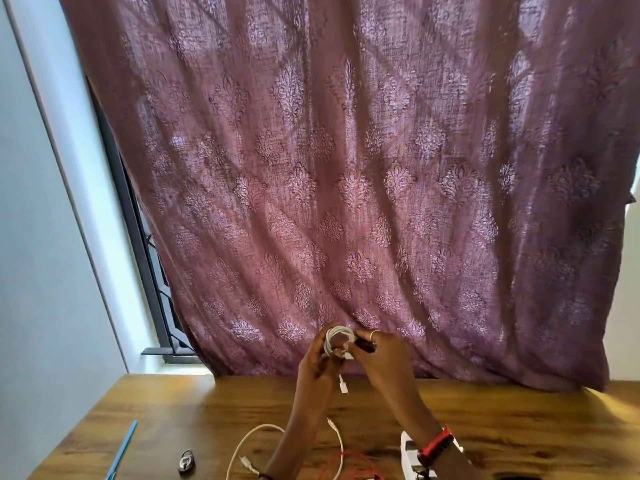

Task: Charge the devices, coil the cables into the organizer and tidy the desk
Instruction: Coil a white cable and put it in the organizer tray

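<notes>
A coiled white cable (336, 338) is held up in front of the curtain, above the wooden desk (173, 410). My left hand (317, 367) grips the coil from the left, and a white plug end (343, 385) dangles below it. My right hand (379, 358) pinches a dark strap or tie (365, 345) at the coil's right side. On the desk below lie a loose white cable (249, 441) and a red cable (346, 464). A white power strip or charger (410, 453) lies partly hidden under my right wrist.
A blue pen (123, 448) lies at the desk's left, with a small dark padlock-like object (186, 460) beside it. A patterned maroon curtain (346, 168) hangs right behind the desk. A barred window frame (152, 271) and a white wall are at the left.
</notes>
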